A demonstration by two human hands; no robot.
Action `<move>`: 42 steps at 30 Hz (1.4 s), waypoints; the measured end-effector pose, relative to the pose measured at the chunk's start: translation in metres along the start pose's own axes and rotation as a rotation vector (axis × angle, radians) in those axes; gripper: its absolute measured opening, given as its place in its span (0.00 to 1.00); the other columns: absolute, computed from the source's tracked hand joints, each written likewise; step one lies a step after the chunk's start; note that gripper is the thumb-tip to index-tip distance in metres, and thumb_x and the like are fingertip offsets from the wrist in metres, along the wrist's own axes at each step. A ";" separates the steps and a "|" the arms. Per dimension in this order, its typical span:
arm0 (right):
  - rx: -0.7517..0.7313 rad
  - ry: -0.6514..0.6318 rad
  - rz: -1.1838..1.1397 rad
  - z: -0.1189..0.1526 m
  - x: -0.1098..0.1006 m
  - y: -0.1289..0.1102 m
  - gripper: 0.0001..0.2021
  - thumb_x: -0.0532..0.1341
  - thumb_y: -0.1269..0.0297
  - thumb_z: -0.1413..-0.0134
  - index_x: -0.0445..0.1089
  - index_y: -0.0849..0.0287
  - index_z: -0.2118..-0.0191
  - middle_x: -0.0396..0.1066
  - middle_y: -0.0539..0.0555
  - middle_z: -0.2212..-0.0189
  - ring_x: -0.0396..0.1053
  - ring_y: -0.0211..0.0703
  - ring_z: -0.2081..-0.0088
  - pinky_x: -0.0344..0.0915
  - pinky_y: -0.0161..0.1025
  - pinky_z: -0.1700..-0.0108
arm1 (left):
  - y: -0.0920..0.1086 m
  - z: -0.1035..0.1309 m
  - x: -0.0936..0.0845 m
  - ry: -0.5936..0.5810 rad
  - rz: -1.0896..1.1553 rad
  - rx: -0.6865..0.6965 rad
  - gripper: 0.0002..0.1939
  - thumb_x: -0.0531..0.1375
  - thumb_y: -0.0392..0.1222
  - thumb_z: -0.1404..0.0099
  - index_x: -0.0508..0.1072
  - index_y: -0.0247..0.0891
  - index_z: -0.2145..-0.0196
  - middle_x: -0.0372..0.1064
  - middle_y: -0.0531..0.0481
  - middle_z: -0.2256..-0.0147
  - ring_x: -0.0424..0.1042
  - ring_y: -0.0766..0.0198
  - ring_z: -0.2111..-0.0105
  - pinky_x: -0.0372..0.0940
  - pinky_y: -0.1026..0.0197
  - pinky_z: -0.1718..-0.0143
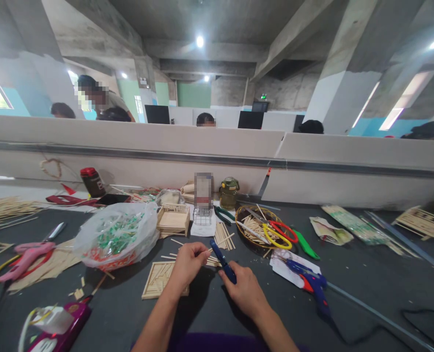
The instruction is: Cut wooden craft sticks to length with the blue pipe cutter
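My left hand (190, 264) pinches one end of a thin wooden stick (223, 240) above the middle of the dark table. The fingers of my right hand (244, 286) are wrapped round a dark blue cutting tool (222, 260), whose upper end meets the stick. Below and left of my left hand lies a square wooden frame (151, 281) with short sticks in it. More loose sticks (168, 257) lie just behind my hands. A small stack of wooden trays (173, 220) stands farther back.
A plastic bag (116, 234) of green-wrapped pieces and a pink glue gun (32, 256) lie left. On the right are a basket (241, 230) with sticks and scissors (279, 234), and a blue glue gun (312, 283). People sit or stand behind the white partition (165, 139).
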State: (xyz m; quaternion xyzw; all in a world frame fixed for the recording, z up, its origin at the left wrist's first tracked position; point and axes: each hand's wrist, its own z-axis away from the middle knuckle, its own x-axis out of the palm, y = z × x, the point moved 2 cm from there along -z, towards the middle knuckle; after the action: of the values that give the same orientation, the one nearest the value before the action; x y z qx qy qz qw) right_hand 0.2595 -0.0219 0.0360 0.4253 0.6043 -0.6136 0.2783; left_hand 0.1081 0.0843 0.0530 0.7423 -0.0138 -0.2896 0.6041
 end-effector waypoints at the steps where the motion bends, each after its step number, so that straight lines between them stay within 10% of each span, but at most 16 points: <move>1: 0.000 0.002 -0.007 0.000 0.000 0.000 0.14 0.52 0.54 0.38 0.69 0.56 0.65 0.75 0.55 0.70 0.73 0.48 0.65 0.55 0.36 0.66 | 0.000 0.000 0.000 -0.002 0.000 -0.004 0.13 0.57 0.44 0.44 0.70 0.35 0.81 0.64 0.54 0.83 0.60 0.68 0.80 0.52 0.66 0.76; 24: 0.074 0.020 -0.185 -0.001 -0.003 0.003 0.15 0.53 0.55 0.41 0.71 0.58 0.69 0.75 0.54 0.72 0.73 0.45 0.67 0.60 0.34 0.65 | 0.025 0.018 0.008 0.089 -0.786 0.364 0.09 0.52 0.36 0.33 0.72 0.42 0.66 0.72 0.49 0.70 0.71 0.60 0.68 0.57 0.62 0.69; 42: 0.376 0.156 -0.466 -0.007 -0.014 0.039 0.20 0.50 0.46 0.43 0.64 0.57 0.72 0.66 0.48 0.85 0.67 0.40 0.87 0.58 0.32 0.85 | 0.001 0.005 -0.004 0.400 -0.587 0.392 0.09 0.55 0.34 0.35 0.76 0.40 0.64 0.72 0.47 0.66 0.64 0.56 0.63 0.60 0.56 0.60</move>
State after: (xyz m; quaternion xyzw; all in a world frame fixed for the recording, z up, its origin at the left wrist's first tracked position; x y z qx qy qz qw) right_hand 0.3015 -0.0220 0.0291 0.3650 0.5810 -0.7275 -0.0005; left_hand 0.1026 0.0809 0.0551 0.8575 0.2616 -0.2914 0.3337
